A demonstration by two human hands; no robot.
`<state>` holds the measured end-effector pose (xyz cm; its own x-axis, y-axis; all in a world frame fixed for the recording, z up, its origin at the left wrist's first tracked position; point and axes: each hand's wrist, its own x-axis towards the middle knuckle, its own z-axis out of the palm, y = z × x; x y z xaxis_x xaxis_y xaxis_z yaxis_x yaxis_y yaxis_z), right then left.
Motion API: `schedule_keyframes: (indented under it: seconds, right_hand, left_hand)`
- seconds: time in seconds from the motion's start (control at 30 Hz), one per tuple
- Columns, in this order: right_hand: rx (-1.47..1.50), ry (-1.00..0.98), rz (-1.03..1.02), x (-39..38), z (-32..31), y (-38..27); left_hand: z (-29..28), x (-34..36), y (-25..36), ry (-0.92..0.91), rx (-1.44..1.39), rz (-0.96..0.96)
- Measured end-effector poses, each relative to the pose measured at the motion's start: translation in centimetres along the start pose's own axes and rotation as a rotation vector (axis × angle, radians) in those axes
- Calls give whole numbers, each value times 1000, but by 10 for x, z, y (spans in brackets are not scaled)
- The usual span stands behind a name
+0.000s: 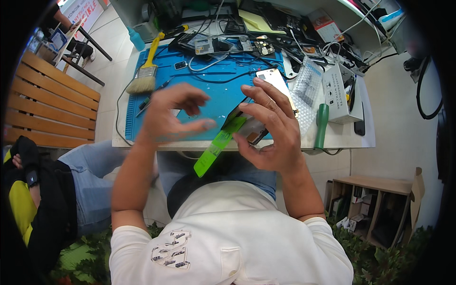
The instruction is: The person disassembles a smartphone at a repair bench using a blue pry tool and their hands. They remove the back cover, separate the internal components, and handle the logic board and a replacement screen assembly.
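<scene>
My right hand (275,128) grips a thin, dark phone part (258,132) by its edges, tilted above the table's front edge. A bright green strip of film (211,153) hangs from that part toward my lap. Just left of it is my left hand (175,114), slightly smeared by motion, thumb stretched out and fingers apart, with nothing visible in it. Behind my right hand a white phone-sized panel (271,76) lies on the blue work mat (209,88), partly hidden by my fingers.
A yellow-handled brush (145,76) and a small watch-like device (180,65) lie on the mat. Phone parts and cables crowd the back. At right are bubble wrap (308,85), a white box (339,95) and a green-handled tool (322,126). A person (57,190) sits at left.
</scene>
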<state>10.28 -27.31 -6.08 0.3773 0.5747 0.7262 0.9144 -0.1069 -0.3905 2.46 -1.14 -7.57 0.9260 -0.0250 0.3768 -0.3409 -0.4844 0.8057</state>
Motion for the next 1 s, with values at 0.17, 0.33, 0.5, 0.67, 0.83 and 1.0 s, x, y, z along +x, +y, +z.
schedule_keyframes:
  seconds: [0.17,0.33,0.5,0.67,0.83,1.0]
  right_hand:
    - [-1,-27,-24,3,1,0]
    - [8,-31,-38,3,3,-2]
    - [-3,-34,-45,2,3,-3]
    - [10,-25,-26,-1,3,-2]
    - [0,-21,-8,-3,3,-1]
    - [-44,-47,-21,-3,-3,-1]
  left_hand:
    - [54,-5,13,144,68,17]
    - [69,2,17,192,282,39]
    - [85,-2,8,200,337,-27]
    - [92,-1,-3,215,339,47]
    - [96,-1,-14,226,346,92]
    - [97,2,-13,292,282,87]
